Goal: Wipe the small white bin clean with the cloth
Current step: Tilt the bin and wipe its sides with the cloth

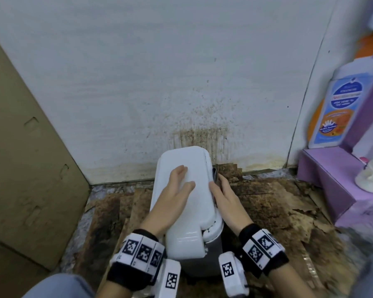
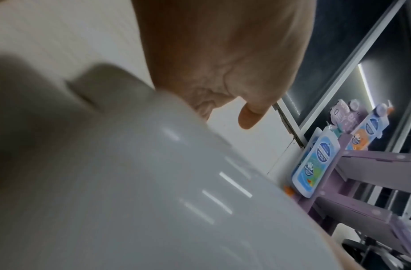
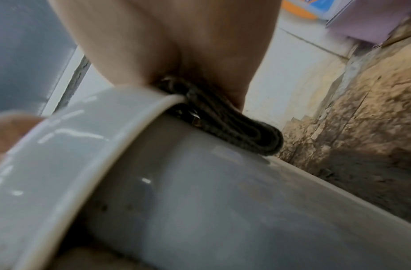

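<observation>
The small white bin [image 1: 187, 203] is standing on the stained floor [image 1: 267, 207] just before the wall's foot. The left hand [image 1: 174, 190] is lying flat on its lid, fingers released. The right hand [image 1: 224, 196] is grasping a dark folded cloth [image 3: 234, 124], apparently pressing it under the lid's right edge.

Both forearms reach forward from the bottom of the head view, each wrist wrapped in a black band carrying white blocks printed with black square markers. The left hand [image 1: 177, 186] lies palm down, fingers straight and slightly spread, thumb out to the side; the left wrist view shows the palm from below with one fingertip pointing down. The right hand [image 1: 223, 195] sits just beside it, set lower, fingers extended forward and close together. In the right wrist view its palm and fingers press a folded dark cloth [image 3: 225, 118], thumb against the other side.
</observation>
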{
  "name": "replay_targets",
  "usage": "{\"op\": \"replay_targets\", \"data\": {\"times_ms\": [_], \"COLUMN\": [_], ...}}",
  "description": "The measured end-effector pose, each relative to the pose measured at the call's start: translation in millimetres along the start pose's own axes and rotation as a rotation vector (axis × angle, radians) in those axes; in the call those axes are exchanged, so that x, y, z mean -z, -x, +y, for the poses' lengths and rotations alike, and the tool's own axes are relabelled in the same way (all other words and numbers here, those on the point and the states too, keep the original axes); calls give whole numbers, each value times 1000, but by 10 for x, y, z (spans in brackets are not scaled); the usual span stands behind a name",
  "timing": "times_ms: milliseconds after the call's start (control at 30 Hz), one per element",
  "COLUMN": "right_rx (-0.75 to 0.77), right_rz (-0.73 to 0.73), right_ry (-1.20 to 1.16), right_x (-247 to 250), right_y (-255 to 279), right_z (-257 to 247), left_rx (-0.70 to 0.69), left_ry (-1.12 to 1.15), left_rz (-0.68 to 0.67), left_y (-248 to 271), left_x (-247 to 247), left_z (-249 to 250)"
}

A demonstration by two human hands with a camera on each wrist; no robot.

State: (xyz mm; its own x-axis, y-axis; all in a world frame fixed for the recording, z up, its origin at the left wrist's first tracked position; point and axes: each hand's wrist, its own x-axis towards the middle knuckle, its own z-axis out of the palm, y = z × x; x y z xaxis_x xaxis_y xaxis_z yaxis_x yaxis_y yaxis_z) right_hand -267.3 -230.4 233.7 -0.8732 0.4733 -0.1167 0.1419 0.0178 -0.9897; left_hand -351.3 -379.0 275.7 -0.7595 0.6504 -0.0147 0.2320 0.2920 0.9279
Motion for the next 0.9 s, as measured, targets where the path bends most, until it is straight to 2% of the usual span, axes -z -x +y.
{"op": "replay_targets", "data": {"times_ms": [67, 167, 267, 367, 500, 733, 900], "right_rx": [-4, -25, -14, -21, -20, 7, 30], "right_rz": [-11, -4, -29, -10, 67, 160, 269], "right_ry": [2, 2, 31, 132, 316, 220, 159], "right_x": [91, 219, 292, 274, 204, 107, 1], "right_y": [30, 79, 146, 164, 63, 97, 256], "right_z": [5, 19, -20, -23, 105, 149, 135], "left_rx": [-24, -10, 92, 179, 163, 110, 67], "left_ry": [-42, -219, -368, -299, -237, -132, -123], "left_rz": [33, 121, 160, 99, 108, 129, 66], "left_y": [3, 5, 15, 54, 56, 120, 102], "left_x": [58, 180, 233, 145, 75, 44, 96], "left_z": [-74, -226, -342, -374, -442, -313, -284]}}
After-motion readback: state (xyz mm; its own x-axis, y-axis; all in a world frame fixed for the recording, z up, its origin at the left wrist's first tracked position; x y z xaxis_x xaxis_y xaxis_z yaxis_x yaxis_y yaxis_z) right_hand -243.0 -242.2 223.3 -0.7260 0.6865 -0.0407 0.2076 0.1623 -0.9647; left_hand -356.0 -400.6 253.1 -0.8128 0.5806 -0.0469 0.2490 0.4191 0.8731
